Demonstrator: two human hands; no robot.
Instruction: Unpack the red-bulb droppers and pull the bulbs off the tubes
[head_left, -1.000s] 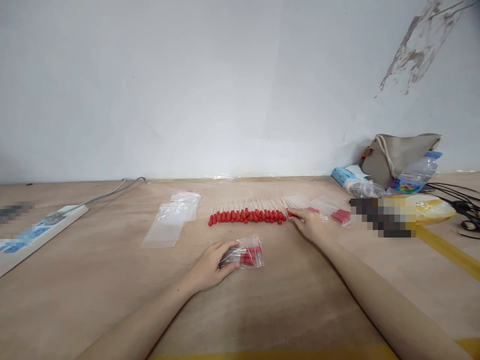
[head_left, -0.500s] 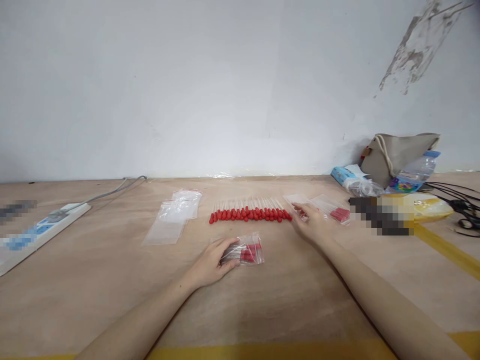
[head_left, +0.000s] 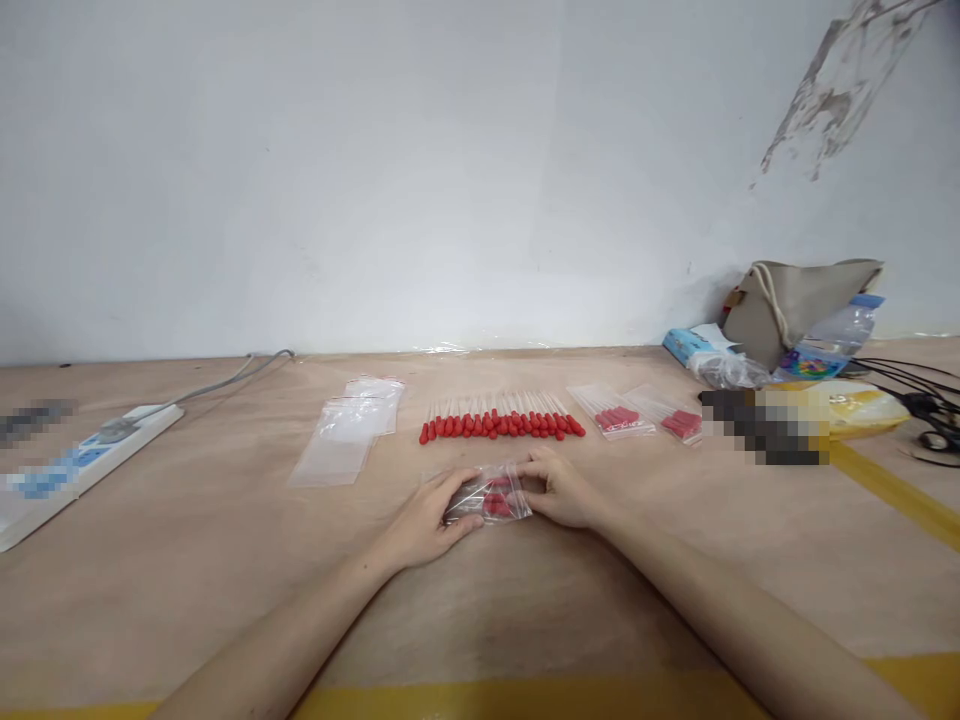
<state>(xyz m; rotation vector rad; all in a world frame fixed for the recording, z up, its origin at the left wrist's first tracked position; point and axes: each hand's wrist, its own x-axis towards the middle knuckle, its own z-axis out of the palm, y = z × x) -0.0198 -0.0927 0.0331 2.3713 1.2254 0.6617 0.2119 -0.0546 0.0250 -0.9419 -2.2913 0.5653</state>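
Note:
A small clear zip bag [head_left: 491, 496] with several red-bulbed droppers inside lies on the wooden table [head_left: 195, 560]. My left hand [head_left: 424, 520] curls round its left end and my right hand [head_left: 559, 492] grips its right end. Just beyond the bag, a row of several loose red-bulbed droppers [head_left: 499, 424] lies side by side. Right of that row rest two filled clear bags [head_left: 613, 414] [head_left: 673, 419] holding red-bulbed droppers.
A stack of empty clear zip bags [head_left: 346, 430] lies to the left. A white power strip [head_left: 82, 455] with its cable sits at far left. At far right stand a grey pouch [head_left: 799, 305], a plastic bottle, a blue pack, a yellow packet and black cables.
My right hand has left the filled bag beside the dropper row and come back to grip the right end of the bag under my left hand. The left hand stayed put.

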